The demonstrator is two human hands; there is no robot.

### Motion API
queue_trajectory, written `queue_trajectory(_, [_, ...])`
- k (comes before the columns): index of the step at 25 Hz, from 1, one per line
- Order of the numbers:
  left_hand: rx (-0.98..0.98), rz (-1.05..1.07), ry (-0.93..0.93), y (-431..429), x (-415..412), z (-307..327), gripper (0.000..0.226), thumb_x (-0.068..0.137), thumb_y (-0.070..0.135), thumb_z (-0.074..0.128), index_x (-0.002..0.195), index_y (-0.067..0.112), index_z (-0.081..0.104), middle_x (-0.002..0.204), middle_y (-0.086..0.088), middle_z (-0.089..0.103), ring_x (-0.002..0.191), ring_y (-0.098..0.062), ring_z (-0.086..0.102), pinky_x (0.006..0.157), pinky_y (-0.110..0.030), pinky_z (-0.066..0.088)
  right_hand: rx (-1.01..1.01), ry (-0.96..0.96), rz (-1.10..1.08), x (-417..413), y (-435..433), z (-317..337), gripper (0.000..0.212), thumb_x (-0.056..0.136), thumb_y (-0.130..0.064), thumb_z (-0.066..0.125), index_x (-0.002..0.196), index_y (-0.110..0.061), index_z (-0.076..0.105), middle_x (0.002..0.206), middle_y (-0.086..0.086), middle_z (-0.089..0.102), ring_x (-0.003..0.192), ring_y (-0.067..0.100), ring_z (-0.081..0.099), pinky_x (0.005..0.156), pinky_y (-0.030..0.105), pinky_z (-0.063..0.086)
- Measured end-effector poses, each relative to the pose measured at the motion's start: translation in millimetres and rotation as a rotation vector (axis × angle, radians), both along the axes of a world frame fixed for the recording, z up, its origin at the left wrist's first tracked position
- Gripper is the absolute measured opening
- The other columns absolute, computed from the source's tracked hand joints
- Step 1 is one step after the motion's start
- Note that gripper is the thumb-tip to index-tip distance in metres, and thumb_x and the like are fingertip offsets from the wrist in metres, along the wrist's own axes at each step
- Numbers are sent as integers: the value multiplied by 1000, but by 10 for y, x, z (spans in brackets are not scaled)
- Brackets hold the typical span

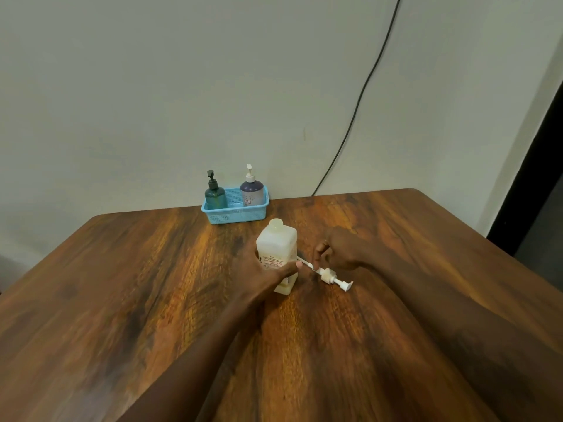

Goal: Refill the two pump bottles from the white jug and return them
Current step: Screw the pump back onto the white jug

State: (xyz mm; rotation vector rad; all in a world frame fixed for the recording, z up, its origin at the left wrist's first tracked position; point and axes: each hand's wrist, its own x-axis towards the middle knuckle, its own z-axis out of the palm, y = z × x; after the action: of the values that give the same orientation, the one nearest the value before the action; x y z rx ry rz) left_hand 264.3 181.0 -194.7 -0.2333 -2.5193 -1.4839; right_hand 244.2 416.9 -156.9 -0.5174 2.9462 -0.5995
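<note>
The white jug (276, 245) stands upright in the middle of the wooden table (152, 300), its mouth uncovered. My left hand (265, 274) is wrapped around its lower body. A white pump head (330, 277) with its long tube lies on the table just right of the jug. My right hand (338, 249) hovers over the tube with fingertips on or at it. At the back, a dark green pump bottle (215, 194) and a purple pump bottle (251, 187) stand upright in a light blue basket (237, 214).
The basket sits at the table's far edge against a pale wall. A black cable (359, 95) runs down the wall behind the table. The table's right edge slopes away toward a dark doorway (542, 178).
</note>
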Motion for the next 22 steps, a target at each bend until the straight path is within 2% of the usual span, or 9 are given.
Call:
queue_trajectory(3, [-11,17,34,28,-17,-19,97,60,62,88,141,29,48,138,4,61,104,-3,53,66,-10,38,123,-110,64,40,-28,-37,44,80,13,61,91,-24,82,107,-10,75,87,11,68,61,22,52])
queue_trajectory(5, [-15,44,83,42,-21,-26,93,62,61,87,140,27,49,137,3,62,104,-2,54,68,-9,39,230,-67,106,65,-68,-58,51,79,12,64,106,-29,81,118,-9,73,86,11,64,58,17,44])
queue_trajectory(8, [-9,70,120,64,-14,-35,89,64,54,88,140,25,49,136,2,62,108,-7,59,71,-10,41,347,15,163,109,-133,-72,54,82,2,72,123,-33,73,125,-3,71,97,13,63,70,21,46])
queue_trajectory(12, [0,106,127,4,-21,-11,88,67,47,88,141,23,47,136,-1,62,115,-18,64,81,-25,52,440,11,144,105,-267,-78,52,84,-14,76,132,-30,67,124,0,71,103,19,65,85,36,57])
queue_trajectory(15, [3,117,154,-119,-9,32,85,69,46,87,141,21,48,134,-1,63,113,-19,65,81,-28,54,467,17,176,110,-374,-81,44,82,-26,79,125,-29,69,99,-13,64,86,11,60,68,29,51])
queue_trajectory(16, [11,131,152,-162,5,50,84,70,47,86,140,20,49,134,-2,63,113,-20,66,82,-31,57,445,41,177,104,-391,-71,39,83,-28,78,122,-30,70,93,-16,62,81,8,57,65,28,49])
queue_trajectory(18, [31,168,155,-263,40,79,84,69,52,85,138,18,53,132,-4,65,111,-21,68,83,-38,60,303,125,110,66,-401,-9,33,88,-28,73,122,-30,71,99,-11,68,84,9,60,75,33,55])
queue_trajectory(20, [52,191,175,-361,63,86,84,67,55,84,137,18,55,130,-5,67,108,-20,69,81,-37,60,1,258,18,33,-422,94,30,94,-24,68,124,-27,72,99,-5,73,82,12,62,76,37,57])
queue_trajectory(22, [36,202,194,-440,74,86,85,65,55,83,136,18,56,128,-5,68,106,-21,69,76,-31,59,-300,417,-23,29,-503,260,29,94,-22,69,124,-22,73,97,-7,74,79,6,63,75,31,58])
